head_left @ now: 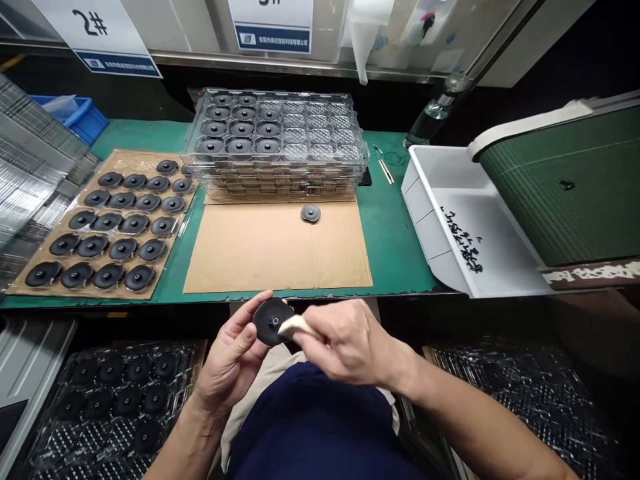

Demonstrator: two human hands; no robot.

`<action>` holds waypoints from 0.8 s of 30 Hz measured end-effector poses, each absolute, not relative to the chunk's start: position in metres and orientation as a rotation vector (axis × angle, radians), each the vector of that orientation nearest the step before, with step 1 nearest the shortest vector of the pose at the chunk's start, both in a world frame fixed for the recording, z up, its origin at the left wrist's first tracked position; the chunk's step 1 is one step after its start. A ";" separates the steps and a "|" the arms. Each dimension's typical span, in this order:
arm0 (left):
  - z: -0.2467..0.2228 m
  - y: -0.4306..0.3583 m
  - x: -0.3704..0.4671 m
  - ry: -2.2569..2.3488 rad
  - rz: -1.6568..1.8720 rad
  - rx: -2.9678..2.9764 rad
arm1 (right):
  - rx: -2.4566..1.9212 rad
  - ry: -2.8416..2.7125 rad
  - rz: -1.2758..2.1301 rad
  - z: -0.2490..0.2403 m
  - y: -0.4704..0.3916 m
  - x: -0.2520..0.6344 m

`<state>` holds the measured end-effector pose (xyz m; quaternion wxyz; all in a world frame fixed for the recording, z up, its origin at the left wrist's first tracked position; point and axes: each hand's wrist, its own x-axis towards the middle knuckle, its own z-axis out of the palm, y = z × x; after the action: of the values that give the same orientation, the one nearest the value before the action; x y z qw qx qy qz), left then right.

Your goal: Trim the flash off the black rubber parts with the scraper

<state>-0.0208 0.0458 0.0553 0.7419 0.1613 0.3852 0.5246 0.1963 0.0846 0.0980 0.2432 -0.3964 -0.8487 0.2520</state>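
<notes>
Between the thumb and fingers of my left hand (233, 363) is a round black plastic part (267, 319) with a small raised hub, tilted toward me. My right hand (345, 340) is closed around a pale cream-coloured tool or cloth-like piece (299, 327), whose end touches or overlaps the black part near its hub. What kind of piece it is, I cannot tell. Both hands are over my lap, just before the bench's front edge. A single similar black part (311, 213) lies on the cardboard sheet (270, 253) beyond them.
Stacked clear trays (290, 175) with black parts stand at the back. Left is a cardboard-backed tray (113, 230) of more parts. A white bin (425, 213) holding small black bits, a green conveyor belt (565, 193), tweezers (385, 168) and a bottle (433, 113) are on the right.
</notes>
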 end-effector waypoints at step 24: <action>0.060 0.049 -0.010 0.983 1.126 0.279 | -1.162 -2.316 0.615 0.092 0.081 0.202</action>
<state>-0.0104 0.0486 0.0603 0.7247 0.1263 0.4453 0.5105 0.2016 0.0806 0.0917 0.2370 -0.4241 -0.8448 0.2244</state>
